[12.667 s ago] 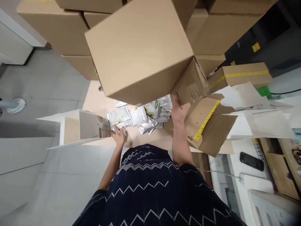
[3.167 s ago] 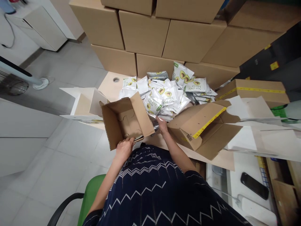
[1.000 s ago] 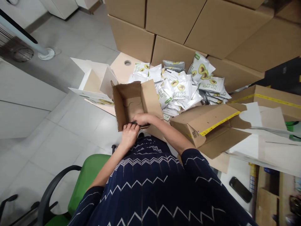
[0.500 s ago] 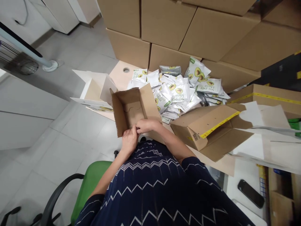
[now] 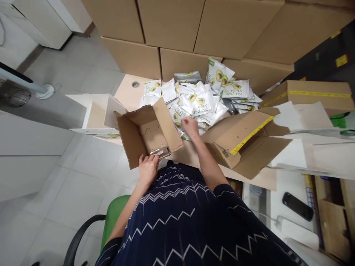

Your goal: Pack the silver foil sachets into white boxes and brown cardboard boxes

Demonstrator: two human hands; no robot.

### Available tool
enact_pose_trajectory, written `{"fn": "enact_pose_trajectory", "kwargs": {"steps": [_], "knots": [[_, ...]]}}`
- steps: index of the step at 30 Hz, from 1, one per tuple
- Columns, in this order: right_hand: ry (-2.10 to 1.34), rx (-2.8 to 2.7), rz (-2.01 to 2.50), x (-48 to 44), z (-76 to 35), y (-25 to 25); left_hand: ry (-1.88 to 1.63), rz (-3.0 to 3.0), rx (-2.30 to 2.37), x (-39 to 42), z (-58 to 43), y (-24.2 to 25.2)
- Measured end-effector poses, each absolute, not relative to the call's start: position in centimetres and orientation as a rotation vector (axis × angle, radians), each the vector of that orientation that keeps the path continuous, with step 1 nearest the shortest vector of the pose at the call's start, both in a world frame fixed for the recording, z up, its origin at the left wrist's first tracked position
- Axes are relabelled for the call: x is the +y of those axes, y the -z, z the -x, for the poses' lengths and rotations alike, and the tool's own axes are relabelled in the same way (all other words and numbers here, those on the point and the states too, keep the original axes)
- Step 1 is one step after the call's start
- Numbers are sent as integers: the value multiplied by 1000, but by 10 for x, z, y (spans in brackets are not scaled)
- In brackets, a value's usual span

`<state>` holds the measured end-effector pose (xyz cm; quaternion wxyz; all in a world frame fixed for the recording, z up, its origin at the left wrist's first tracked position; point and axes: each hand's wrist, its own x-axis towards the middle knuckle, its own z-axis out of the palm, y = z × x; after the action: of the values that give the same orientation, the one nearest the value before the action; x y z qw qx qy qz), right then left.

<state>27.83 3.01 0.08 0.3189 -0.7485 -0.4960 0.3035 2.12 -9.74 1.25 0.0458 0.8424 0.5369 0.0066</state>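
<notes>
An open brown cardboard box (image 5: pixel 146 133) lies tilted toward me at the desk's near edge, with a silvery packet at its bottom lip. My left hand (image 5: pixel 148 168) grips the box's near edge, fingers curled over it. My right hand (image 5: pixel 190 126) reaches past the box onto a pile of white avocado-printed "Su-per Meal" pouches (image 5: pixel 202 99); its fingers curl down on a pouch at the pile's near edge.
A white carton (image 5: pixel 95 116) sits left of the box. A larger open box with yellow tape (image 5: pixel 244 142) lies to the right, and stacked cardboard boxes (image 5: pixel 177 29) stand behind the pile. A phone (image 5: pixel 297 201) lies lower right. My green chair (image 5: pixel 111 218) is below.
Both hands were together at the box's near edge. My right hand has since moved up and right to the pouch pile, while my left hand stays on the box.
</notes>
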Motion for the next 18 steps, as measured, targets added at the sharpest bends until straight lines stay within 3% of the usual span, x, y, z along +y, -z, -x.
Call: {"fn": "enact_pose_trajectory", "kwargs": {"steps": [4, 11, 18], "knots": [[-868, -1644, 2375, 19, -268, 43, -27, -2586, 1634, -97, -19, -13], [-732, -1573, 2564, 10, -233, 80, -21, -2587, 1628, -97, -16, -11], [-1270, -1282, 2027, 13, -256, 104, 3, -2559, 1657, -94, -19, -14]]}}
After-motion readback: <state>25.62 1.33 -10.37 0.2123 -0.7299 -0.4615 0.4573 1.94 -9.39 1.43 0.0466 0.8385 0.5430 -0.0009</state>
